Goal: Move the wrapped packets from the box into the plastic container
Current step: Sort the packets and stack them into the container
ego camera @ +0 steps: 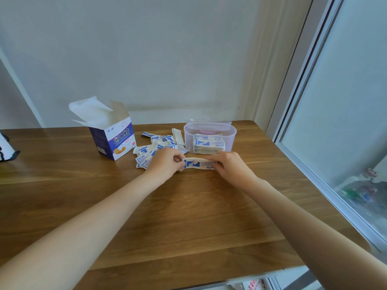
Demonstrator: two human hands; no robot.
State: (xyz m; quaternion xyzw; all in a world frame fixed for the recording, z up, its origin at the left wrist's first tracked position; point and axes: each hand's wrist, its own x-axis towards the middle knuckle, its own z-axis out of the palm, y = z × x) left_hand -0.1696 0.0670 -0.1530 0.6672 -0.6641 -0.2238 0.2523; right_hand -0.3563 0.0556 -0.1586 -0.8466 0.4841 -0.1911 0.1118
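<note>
A small stack of blue-and-white wrapped packets (199,163) is held level just above the table, my left hand (165,162) pinching its left end and my right hand (228,165) pinching its right end. Behind my left hand several loose packets (156,144) lie scattered on the wood. The clear plastic container (230,135) stands behind the held stack, with a pile of packets (208,143) visible through its wall. The purple-and-white box (113,141) stands upright at the left, flaps open, white paper sticking out of its top.
The wooden table (178,216) runs to a wall at the back. A glass sliding door (335,122) borders its right side. A black-and-white object (6,151) lies at the table's left edge.
</note>
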